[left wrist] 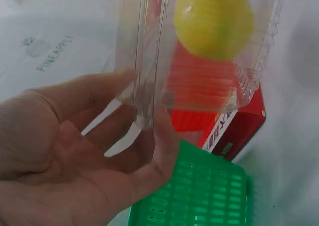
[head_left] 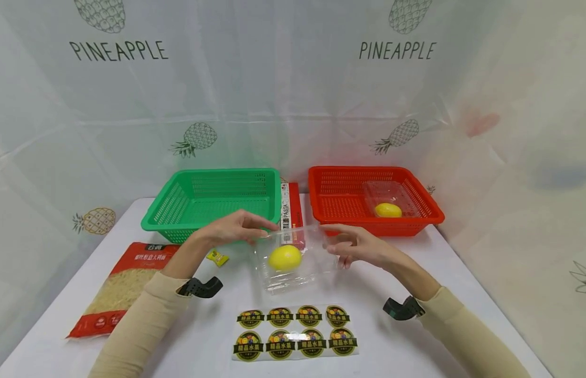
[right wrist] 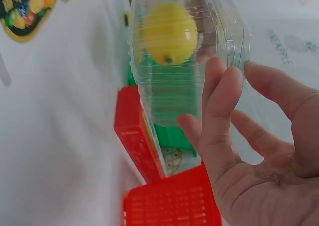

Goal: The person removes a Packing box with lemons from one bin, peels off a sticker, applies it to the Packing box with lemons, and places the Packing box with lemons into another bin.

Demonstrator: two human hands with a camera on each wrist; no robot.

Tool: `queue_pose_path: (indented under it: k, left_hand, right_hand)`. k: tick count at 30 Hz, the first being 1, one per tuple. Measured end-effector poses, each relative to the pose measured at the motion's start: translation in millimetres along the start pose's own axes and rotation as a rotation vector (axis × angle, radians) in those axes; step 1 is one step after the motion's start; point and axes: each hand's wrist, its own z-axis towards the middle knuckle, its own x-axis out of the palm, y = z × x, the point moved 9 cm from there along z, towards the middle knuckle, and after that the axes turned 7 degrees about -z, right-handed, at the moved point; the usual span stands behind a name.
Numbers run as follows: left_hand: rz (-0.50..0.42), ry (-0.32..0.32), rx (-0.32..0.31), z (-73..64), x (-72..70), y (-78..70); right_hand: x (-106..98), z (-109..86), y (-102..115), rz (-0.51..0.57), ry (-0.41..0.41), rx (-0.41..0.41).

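Observation:
A clear plastic box (head_left: 313,262) is held up over the table between both hands. Inside it lies a yellow lemon (head_left: 285,258), which also shows through the wall in both wrist views. My left hand (head_left: 233,227) pinches the box's left rim, thumb on one side and fingers on the other. On the opposite side, my right hand (head_left: 363,245) grips the rim between thumb and fingertips. Below the box, toward me, a sheet of round fruit stickers (head_left: 295,333) lies flat on the table.
Behind the box stand a green basket (head_left: 212,227) and a red basket (head_left: 368,227); the red one holds another clear box (head_left: 406,194) with a lemon (head_left: 388,210). Between them lies a red pasta box (head_left: 295,205). At left are a pasta bag (head_left: 125,286) and a small yellow packet (head_left: 217,258).

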Motion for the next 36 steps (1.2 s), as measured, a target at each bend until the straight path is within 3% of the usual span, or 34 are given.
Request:
queue_pose_path:
  k: [6, 11, 20, 25, 36]
  left_hand:
    - [0.143, -0.08, 0.076, -7.9, 6.4, -3.5]
    - [0.191, -0.149, 0.107, -10.2, 9.0, 0.6]
    - [0.325, -0.26, 0.226, -5.7, 13.0, -2.6]
    - [0.435, -0.309, 0.231, -1.2, 17.9, -6.0]
    - [0.488, -0.284, 0.244, 6.8, 26.2, 0.6]
  right_hand:
    - [15, -1.3, -7, -0.005, 0.014, 0.043]
    - [20, -0.1, -10, -0.015, 0.004, 0.048]
    - [28, 1.9, -18, -0.01, 0.021, 0.039]
    - [30, 2.0, -22, -0.003, 0.015, 0.029]
    - [32, 2.1, -23, -0.007, 0.01, 0.025]
